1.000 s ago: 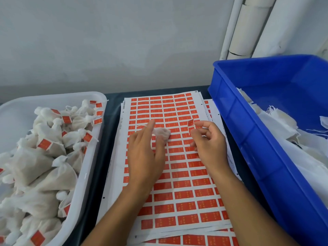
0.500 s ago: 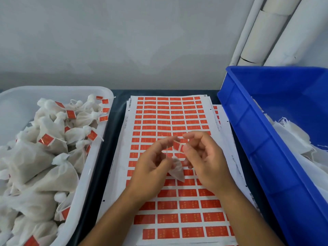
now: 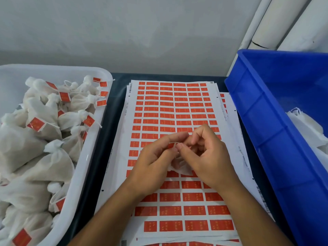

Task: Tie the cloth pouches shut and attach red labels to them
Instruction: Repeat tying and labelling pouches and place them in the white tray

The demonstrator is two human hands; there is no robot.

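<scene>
Both hands meet above a stack of sheets of red labels (image 3: 170,107) in the middle of the table. My left hand (image 3: 152,164) and my right hand (image 3: 205,157) together pinch one red label (image 3: 172,145) at their fingertips. A small white cloth pouch (image 3: 182,168) hangs just below, between the two palms, mostly hidden by the fingers. Which hand carries the pouch's weight I cannot tell.
A white tub (image 3: 99,110) on the left is heaped with tied pouches bearing red labels (image 3: 35,123). A blue crate (image 3: 262,121) on the right holds loose white pouches (image 3: 307,125). A grey wall and white pipes (image 3: 266,22) stand behind.
Both hands lifted off the label sheet with a peeled label and the pouch. Then the fingertips closed together on the label above the pouch.
</scene>
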